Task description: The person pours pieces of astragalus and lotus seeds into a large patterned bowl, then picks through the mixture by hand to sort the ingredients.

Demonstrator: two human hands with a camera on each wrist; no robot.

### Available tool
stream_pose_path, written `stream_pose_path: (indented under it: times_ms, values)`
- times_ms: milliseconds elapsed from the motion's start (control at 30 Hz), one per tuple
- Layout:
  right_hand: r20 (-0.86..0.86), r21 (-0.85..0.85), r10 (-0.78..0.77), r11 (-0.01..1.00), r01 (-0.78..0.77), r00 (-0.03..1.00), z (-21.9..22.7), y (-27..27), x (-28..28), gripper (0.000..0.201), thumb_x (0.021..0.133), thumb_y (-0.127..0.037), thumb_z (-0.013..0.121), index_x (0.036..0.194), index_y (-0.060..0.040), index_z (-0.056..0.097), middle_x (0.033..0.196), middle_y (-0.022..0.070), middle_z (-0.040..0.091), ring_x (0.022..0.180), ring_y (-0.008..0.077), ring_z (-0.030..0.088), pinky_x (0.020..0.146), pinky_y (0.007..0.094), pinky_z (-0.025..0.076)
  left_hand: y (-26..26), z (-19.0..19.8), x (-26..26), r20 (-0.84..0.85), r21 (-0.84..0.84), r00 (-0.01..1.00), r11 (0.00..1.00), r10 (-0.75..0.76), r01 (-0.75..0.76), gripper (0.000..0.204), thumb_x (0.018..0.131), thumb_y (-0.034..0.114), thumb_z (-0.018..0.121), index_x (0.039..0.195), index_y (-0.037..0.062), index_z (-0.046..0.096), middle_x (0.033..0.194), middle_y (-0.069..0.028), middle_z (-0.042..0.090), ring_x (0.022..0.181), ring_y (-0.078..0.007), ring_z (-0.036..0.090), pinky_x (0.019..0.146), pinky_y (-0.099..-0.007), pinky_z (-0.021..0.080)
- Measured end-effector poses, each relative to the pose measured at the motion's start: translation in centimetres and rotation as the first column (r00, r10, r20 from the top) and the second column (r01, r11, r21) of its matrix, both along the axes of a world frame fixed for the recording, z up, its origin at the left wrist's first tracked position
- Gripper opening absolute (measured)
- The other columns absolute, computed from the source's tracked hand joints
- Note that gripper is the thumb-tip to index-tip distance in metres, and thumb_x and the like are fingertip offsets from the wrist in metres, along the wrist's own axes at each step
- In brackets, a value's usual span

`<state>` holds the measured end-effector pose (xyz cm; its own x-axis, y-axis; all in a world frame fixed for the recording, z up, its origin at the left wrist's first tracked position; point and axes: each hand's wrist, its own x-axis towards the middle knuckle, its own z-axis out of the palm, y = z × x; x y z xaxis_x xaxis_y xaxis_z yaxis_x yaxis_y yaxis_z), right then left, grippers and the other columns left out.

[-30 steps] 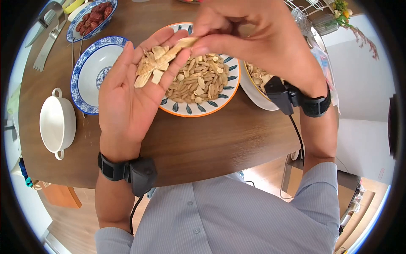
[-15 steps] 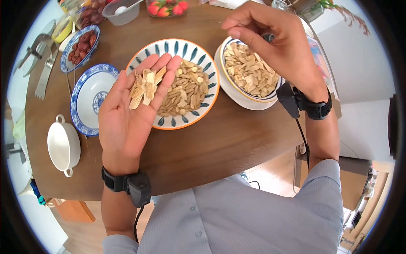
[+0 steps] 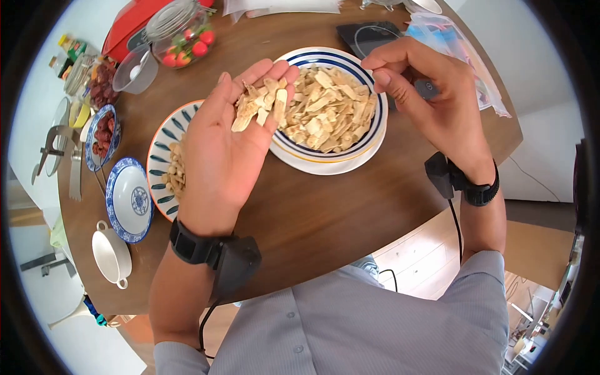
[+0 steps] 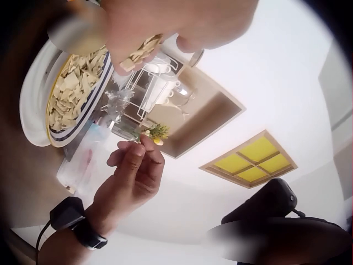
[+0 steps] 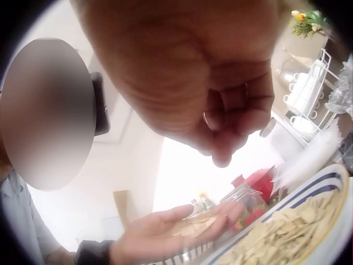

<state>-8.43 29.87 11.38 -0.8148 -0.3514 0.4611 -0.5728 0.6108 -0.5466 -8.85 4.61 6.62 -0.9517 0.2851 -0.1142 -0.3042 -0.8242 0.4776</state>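
Note:
My left hand [image 3: 228, 150] lies palm up with fingers extended, carrying a small heap of pale dried slices [image 3: 259, 103]. It overlaps the left edge of a blue-striped bowl [image 3: 381, 119] in the head view. That bowl is full of similar dried slices [image 3: 328, 109] and stands on a white plate [image 3: 340, 167]. To the right of the bowl my right hand [image 3: 437, 97] is raised, fingers loosely bent and thumb tip close to the index finger. Nothing shows between its fingertips in the right wrist view. An orange-rimmed plate [image 3: 164, 140] with tan oblong pieces [image 3: 175, 172] is partly hidden behind my left hand.
A blue-patterned plate [image 3: 119, 209] and a white two-handled bowl [image 3: 111, 253] stand at the left. Behind them is a dish of red dates [image 3: 103, 134]. A strawberry jar [image 3: 181, 37] and plastic tub [image 3: 136, 72] stand at the back. Plastic bags [image 3: 453, 50] lie back right.
The head view has turned to the right. My left hand has gone from over the orange-rimmed plate to the striped bowl's edge. My right hand has left the slices it was pinching at in the left palm.

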Motion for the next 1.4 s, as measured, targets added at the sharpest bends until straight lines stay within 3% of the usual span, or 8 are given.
stream_pose_path:
  times_ms: [333, 400, 633, 800, 933, 1000, 1233, 1400]
  values:
    - [0.078, -0.095, -0.008, 0.995, 0.015, 0.997, -2.5, 3.6, -0.6, 0.012, 0.099, -0.002, 0.066, 0.108, 0.0002, 0.072, 0.089, 0.0021, 0.07, 0.079, 0.007, 0.063, 0.068, 0.0236, 0.051, 2.8, -1.1, -2.3, -0.088, -0.184, 0.996, 0.982, 0.026, -0.042, 0.057, 0.113, 0.03, 0.034, 0.149, -0.0151, 0.036, 0.159, -0.0299, 0.038, 0.152, -0.0381, 0.033, 0.127, -0.0469, 0.026]
    - [-0.001, -0.119, 0.041, 0.992, -0.041, 0.999, -2.9, 3.6, -0.7, 0.011, 0.095, -0.005, 0.07, 0.106, -0.0024, 0.07, 0.079, 0.0096, 0.068, 0.062, 0.0157, 0.059, 0.059, 0.0298, 0.048, 3.3, -1.0, -2.4, -0.124, -0.286, 0.992, 0.956, 0.035, -0.07, 0.058, 0.113, 0.035, 0.038, 0.144, -0.0138, 0.043, 0.152, -0.0282, 0.048, 0.145, -0.0324, 0.044, 0.121, -0.0416, 0.032]
    - [0.003, -0.091, 0.065, 0.994, -0.065, 0.998, -2.7, 3.5, -0.5, 0.011, 0.094, -0.004, 0.07, 0.105, -0.0025, 0.07, 0.077, 0.0134, 0.067, 0.063, 0.0243, 0.061, 0.06, 0.0338, 0.05, 3.2, -0.6, -2.5, -0.238, -0.36, 0.97, 0.932, -0.048, -0.042, 0.061, 0.113, 0.036, 0.033, 0.152, -0.0114, 0.037, 0.162, -0.0279, 0.036, 0.152, -0.0316, 0.035, 0.122, -0.0402, 0.031]
    - [0.109, -0.086, 0.129, 0.989, -0.12, 0.986, -1.9, 1.5, 0.0, 0.014, 0.095, -0.001, 0.068, 0.108, -0.0001, 0.07, 0.087, 0.0117, 0.07, 0.074, 0.0199, 0.066, 0.068, 0.031, 0.054, 2.4, 0.1, -1.3, -0.327, -0.35, 0.945, 0.927, 0.012, -0.134, 0.063, 0.113, 0.038, 0.033, 0.152, -0.0111, 0.037, 0.163, -0.0275, 0.035, 0.154, -0.0298, 0.033, 0.124, -0.0398, 0.026]
    - [0.065, 0.009, 0.257, 0.966, -0.258, 0.964, -1.3, -1.4, -0.2, 0.018, 0.095, 0.004, 0.066, 0.113, 0.002, 0.071, 0.103, 0.0117, 0.073, 0.091, 0.0193, 0.072, 0.078, 0.0306, 0.059, -0.1, 0.3, 0.5, -0.344, -0.205, 0.934, 0.963, 0.095, -0.173, 0.066, 0.113, 0.039, 0.033, 0.153, -0.0125, 0.034, 0.165, -0.0288, 0.029, 0.157, -0.0345, 0.025, 0.127, -0.0427, 0.021]
    - [0.087, 0.045, 0.298, 0.952, -0.303, 0.951, -1.2, -3.0, -0.5, 0.021, 0.095, 0.004, 0.066, 0.115, 0.0009, 0.071, 0.113, 0.0129, 0.073, 0.095, 0.0254, 0.072, 0.082, 0.0343, 0.06, -2.1, 1.2, 1.7, -0.254, 0.197, 0.954, 0.974, 0.159, -0.11, 0.068, 0.112, 0.039, 0.033, 0.154, -0.0144, 0.03, 0.167, -0.0297, 0.023, 0.158, -0.0407, 0.016, 0.13, -0.0472, 0.014]
    - [0.262, 0.236, 0.568, 0.746, -0.623, 0.78, -0.9, -12.8, -2.5, 0.061, 0.084, -0.01, 0.079, 0.141, -0.0082, 0.056, 0.146, 0.0153, 0.055, 0.123, 0.0395, 0.061, 0.099, 0.0484, 0.053, -11.5, 0.1, 3.9, -0.317, 0.196, 0.906, 0.954, 0.282, -0.229, 0.071, 0.111, 0.04, 0.033, 0.157, -0.014, 0.023, 0.169, -0.0294, 0.013, 0.158, -0.0453, 0.011, 0.13, -0.0536, 0.012]
    - [0.366, 0.428, 0.612, 0.558, -0.711, 0.701, -2.9, -17.5, -4.2, 0.074, 0.078, -0.013, 0.084, 0.145, -0.0076, 0.052, 0.147, 0.0173, 0.051, 0.131, 0.0422, 0.053, 0.104, 0.0485, 0.05, -13.4, -0.6, 5.3, -0.264, 0.205, 0.918, 0.947, 0.296, -0.247, 0.072, 0.112, 0.044, 0.031, 0.157, -0.0125, 0.026, 0.167, -0.0328, 0.018, 0.156, -0.0484, 0.017, 0.127, -0.0559, 0.02]
